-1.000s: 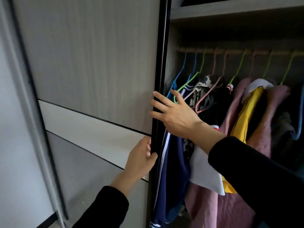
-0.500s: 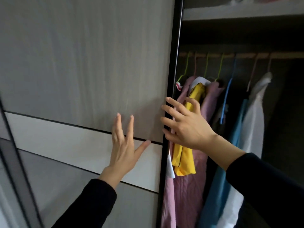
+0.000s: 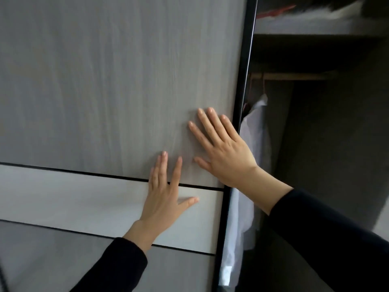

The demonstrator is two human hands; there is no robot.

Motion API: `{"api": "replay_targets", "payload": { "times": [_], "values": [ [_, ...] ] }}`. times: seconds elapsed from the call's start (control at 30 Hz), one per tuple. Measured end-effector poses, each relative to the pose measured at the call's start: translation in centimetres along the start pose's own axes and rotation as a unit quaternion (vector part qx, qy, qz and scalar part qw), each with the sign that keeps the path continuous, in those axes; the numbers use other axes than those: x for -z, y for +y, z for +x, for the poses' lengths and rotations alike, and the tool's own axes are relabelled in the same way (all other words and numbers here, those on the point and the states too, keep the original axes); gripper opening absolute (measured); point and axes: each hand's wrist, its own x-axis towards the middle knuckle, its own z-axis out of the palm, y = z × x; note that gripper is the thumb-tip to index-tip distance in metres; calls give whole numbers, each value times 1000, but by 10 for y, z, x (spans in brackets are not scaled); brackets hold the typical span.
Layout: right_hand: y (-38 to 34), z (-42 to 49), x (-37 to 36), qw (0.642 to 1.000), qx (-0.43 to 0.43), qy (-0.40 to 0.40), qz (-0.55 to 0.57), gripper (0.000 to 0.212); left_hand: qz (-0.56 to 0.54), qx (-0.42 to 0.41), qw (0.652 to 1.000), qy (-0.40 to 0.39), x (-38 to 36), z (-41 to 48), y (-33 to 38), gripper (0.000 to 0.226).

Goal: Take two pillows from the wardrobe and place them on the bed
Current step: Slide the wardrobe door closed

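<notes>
A grey sliding wardrobe door (image 3: 109, 85) with a pale band fills most of the view, its black edge running down right of centre. My left hand (image 3: 166, 194) lies flat on the pale band, fingers spread. My right hand (image 3: 221, 148) presses flat on the grey panel just left of the black edge. Both hands hold nothing. Right of the door only a narrow strip of the wardrobe interior (image 3: 328, 144) shows. On the top shelf (image 3: 315, 28) lie white and red soft things; I cannot tell whether they are pillows. No bed is in view.
A white shirt (image 3: 250, 165) hangs from the wooden rail (image 3: 294, 76) just inside the door edge. The rest of the open strip is dark, with a grey side wall behind.
The door has slid right, covering the coloured clothes. My right hand moved from the door's edge onto its face; my left hand stays flat on the pale band.
</notes>
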Motion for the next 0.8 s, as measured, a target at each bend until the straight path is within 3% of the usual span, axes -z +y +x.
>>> {"api": "replay_targets", "payload": {
  "times": [0.2,0.4,0.5,0.67,0.8],
  "values": [
    [45,-43,-3,999,-24,-29,-30,79,-23,59,997,31,23,25,5,120],
    [58,-76,-5,993,-114,-10,24,79,-6,23,1000,3,17,35,57,120],
    [55,-79,-11,996,-70,43,46,73,-5,19,1000,12,12,35,80,119],
    [72,-94,-29,990,-131,45,36,66,-41,4,999,8,-3,41,112,125],
    [96,-112,-36,991,-122,48,15,66,-22,-29,999,-38,-10,42,125,139]
  ]
}}
